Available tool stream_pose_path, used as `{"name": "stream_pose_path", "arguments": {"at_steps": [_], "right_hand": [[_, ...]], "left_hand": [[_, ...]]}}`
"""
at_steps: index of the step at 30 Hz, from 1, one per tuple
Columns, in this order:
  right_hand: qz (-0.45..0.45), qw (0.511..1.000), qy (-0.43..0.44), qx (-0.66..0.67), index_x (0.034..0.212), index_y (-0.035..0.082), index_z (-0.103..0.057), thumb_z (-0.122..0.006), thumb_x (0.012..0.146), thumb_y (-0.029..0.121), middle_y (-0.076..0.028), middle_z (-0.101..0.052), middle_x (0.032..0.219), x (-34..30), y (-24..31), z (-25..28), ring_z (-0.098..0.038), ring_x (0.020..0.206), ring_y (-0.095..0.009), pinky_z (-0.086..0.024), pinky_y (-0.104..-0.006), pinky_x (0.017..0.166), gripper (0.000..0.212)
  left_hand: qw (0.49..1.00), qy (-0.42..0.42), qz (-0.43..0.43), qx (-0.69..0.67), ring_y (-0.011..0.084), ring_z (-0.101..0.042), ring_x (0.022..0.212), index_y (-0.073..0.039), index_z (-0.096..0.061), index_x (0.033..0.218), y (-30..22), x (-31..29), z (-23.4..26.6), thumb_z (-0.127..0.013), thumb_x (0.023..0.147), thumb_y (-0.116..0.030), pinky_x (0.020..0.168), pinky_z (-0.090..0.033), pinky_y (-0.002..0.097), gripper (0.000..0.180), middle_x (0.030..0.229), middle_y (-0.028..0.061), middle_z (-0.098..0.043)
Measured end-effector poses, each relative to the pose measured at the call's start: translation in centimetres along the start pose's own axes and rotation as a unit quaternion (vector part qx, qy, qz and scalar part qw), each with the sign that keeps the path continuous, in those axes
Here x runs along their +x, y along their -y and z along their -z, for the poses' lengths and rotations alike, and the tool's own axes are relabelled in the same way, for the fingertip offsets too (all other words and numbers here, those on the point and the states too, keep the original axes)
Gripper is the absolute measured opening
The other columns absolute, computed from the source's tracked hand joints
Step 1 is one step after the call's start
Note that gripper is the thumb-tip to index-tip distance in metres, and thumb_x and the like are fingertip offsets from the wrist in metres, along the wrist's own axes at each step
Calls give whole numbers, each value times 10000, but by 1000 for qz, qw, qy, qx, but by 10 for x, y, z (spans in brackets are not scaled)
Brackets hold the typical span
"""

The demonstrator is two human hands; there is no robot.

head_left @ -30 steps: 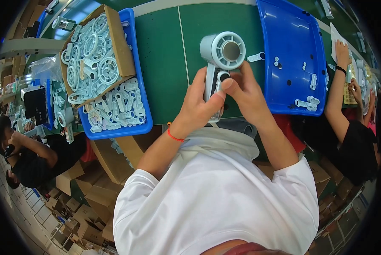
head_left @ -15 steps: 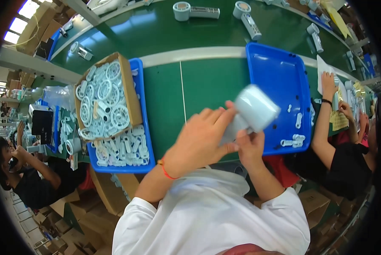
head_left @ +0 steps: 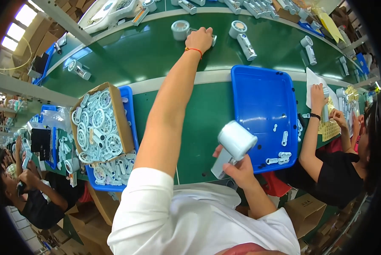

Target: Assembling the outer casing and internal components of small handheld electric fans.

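We see the right hand (head_left: pixel 242 171) in a firm grip, grasping the handle of a pale blue fan (head_left: pixel 237 139), which is lifted over the near green desk (head_left: pixel 203 110). This fan is on a slant: its long axis goes from the handle end, at lower left, to the round head, at upper right. The smooth side of the head is toward us, and in our view it overlaps the near left edge of the blue tray (head_left: pixel 262 102).

The left hand (head_left: pixel 199 39) is stretched to the far green surface (head_left: pixel 152 55), with its fingers over the handle of a second fan (head_left: pixel 180 32). Whether this grip is clenched, we cannot tell, because the fingers hide it. The second fan lies almost crosswise, head pointing to the left, handle to the right. Just to its right, a third fan (head_left: pixel 242 40) has its handle toward us, slightly rightward.
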State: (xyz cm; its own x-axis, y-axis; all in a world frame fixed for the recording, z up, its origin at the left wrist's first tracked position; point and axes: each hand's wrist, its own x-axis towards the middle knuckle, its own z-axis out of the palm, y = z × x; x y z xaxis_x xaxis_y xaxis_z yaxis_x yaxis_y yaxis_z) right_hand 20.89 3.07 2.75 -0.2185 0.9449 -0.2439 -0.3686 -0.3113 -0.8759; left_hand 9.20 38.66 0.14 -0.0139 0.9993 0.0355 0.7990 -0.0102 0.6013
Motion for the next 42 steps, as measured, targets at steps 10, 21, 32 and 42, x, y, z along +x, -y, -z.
{"name": "stream_pose_path", "arguments": {"at_steps": [10,21,32,42], "right_hand": [[9,994,111,20,1263,-9,-399,-700,746,260,-138,-526,1190,43,-18,-14,-506,1120,-267,-394,-399,956,656],[124,905,126,-388,1101,14,-517,-676,700,55,-102,-547,1056,31,-29,-36,-571,916,-214,-460,-327,749,434],[287,708,113,-635,1165,31,-499,-733,616,112,-110,-550,1082,17,-50,-27,-520,994,-283,-400,-382,848,602],[372,678,56,-631,1163,35,-524,-730,615,130,-101,-561,1078,18,-70,-19,-527,981,-283,-404,-392,838,593]], "left_hand": [[964,38,-84,248,332,-629,677,-155,-494,1097,41,-228,85,-508,837,-295,556,-488,437,295,759,144,-631],[902,-218,-365,71,272,-486,968,-140,-631,982,54,-362,98,-678,745,-265,851,-381,387,272,1039,43,-547],[941,-20,-269,206,243,-481,1009,-97,-543,1128,74,-377,83,-754,581,-203,873,-342,433,596,1046,49,-547],[923,-91,-322,189,267,-497,857,-55,-583,964,84,-368,68,-688,621,-140,756,-379,432,369,903,33,-559]]}}
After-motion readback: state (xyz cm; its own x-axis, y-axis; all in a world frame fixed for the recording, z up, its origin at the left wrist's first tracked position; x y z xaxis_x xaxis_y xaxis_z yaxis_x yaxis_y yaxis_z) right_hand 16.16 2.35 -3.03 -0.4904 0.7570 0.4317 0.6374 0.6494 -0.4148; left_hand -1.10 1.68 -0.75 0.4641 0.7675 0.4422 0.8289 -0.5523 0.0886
